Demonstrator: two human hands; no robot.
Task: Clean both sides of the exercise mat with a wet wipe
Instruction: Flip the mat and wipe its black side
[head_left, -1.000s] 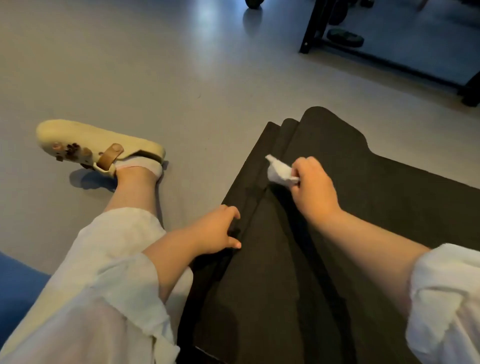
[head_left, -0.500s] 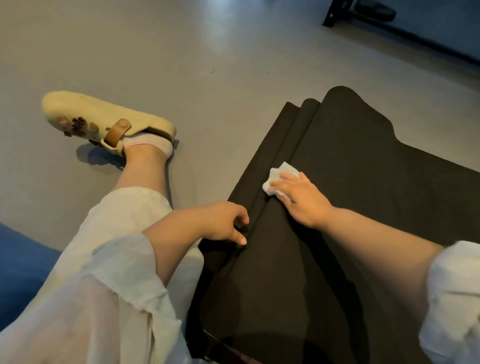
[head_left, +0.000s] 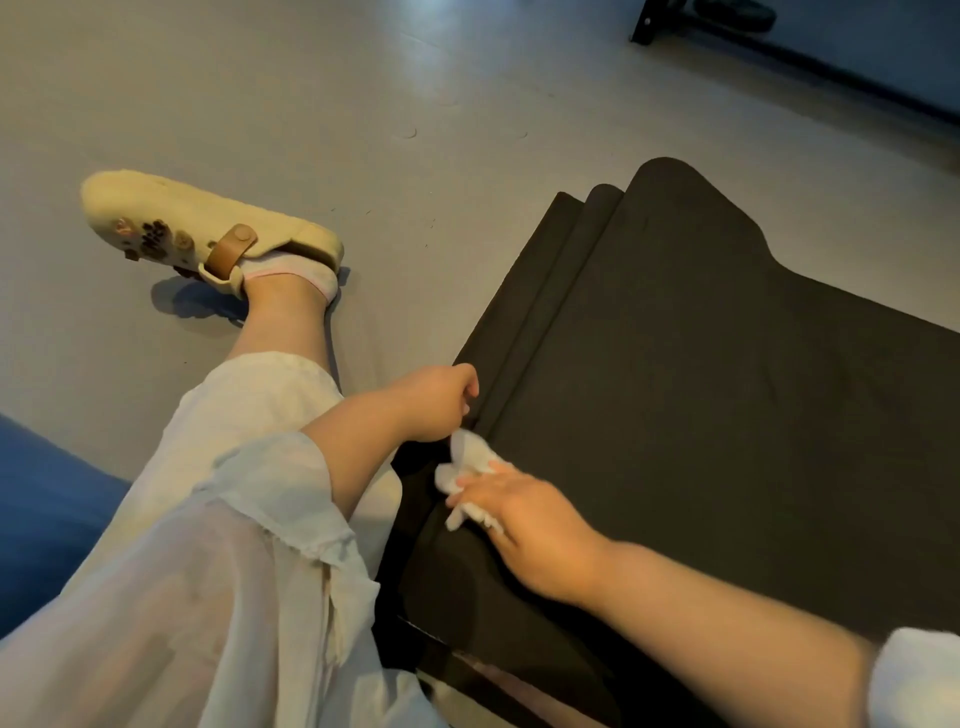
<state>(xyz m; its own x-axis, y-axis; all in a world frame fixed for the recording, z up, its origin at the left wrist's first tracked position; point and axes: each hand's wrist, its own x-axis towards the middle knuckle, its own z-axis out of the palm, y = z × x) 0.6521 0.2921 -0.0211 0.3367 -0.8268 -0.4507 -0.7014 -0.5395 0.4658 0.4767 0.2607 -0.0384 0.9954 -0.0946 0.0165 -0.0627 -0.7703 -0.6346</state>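
The black exercise mat (head_left: 727, 415) lies folded in layers on the floor (head_left: 363, 104). The left hand (head_left: 436, 402) pins its stepped edge, grip curled; the right hand (head_left: 535, 525), fingers spread, presses the wet wipe (head_left: 465, 470) flat to scrub the top layer.

I see a matt black mat (head_left: 727, 415), crumpled white wipe (head_left: 467, 467) at its seven o'clock; smooth, faintly glossy grey floor (head_left: 363, 104).

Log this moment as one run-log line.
phase: wiping | right hand: presses wet wipe on exercise mat | left hand: at mat's folded edge
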